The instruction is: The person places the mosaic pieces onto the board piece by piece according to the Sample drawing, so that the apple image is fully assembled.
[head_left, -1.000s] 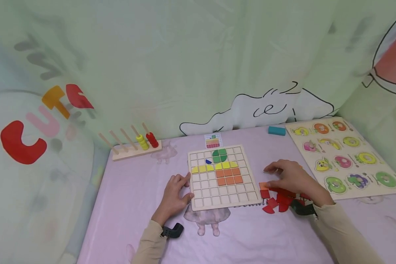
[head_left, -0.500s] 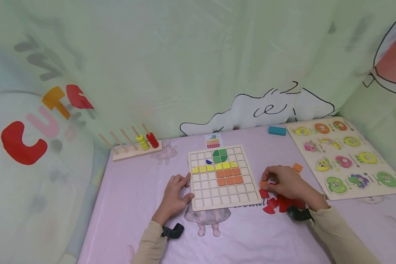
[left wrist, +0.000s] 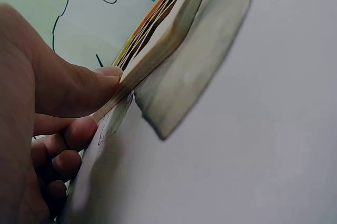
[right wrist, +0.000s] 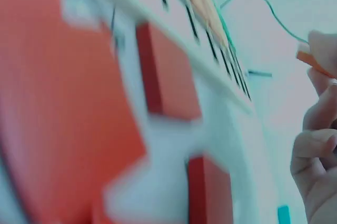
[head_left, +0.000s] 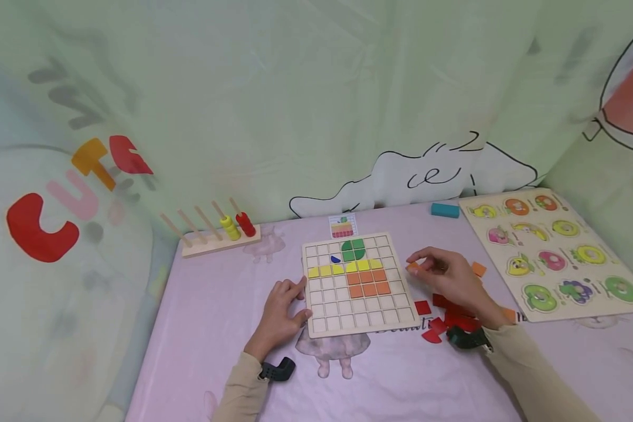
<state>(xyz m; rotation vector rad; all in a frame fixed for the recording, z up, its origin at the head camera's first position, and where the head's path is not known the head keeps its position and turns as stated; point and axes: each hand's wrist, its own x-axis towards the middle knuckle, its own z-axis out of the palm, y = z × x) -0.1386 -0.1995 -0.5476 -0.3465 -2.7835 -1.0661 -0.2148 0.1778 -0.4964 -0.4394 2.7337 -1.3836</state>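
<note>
The wooden grid board [head_left: 324,322] lies on the table in the head view, with green, yellow, orange and blue tiles in some of its squares. My left hand [head_left: 282,313] rests against its left edge, thumb and index finger touching it; the left wrist view has the thumb [left wrist: 79,90] on that edge. Just off the board's right side, my right hand [head_left: 451,278] pinches an orange tile [head_left: 413,266] between thumb and fingers. That orange tile [right wrist: 316,63] shows edge-on in the right wrist view. Below this hand lie several loose red tiles [head_left: 423,308].
Behind the board lies a small pattern card [head_left: 343,225]. A wooden peg stand [head_left: 221,245] with yellow and red beads is at the back left. On the right are a fruit puzzle board [head_left: 554,252], a teal block [head_left: 445,210] and a loose orange tile [head_left: 478,269].
My right hand has picked up an orange tile from beside the red pile and moved it up and left, close to the board's right edge. The left hand stays put.
</note>
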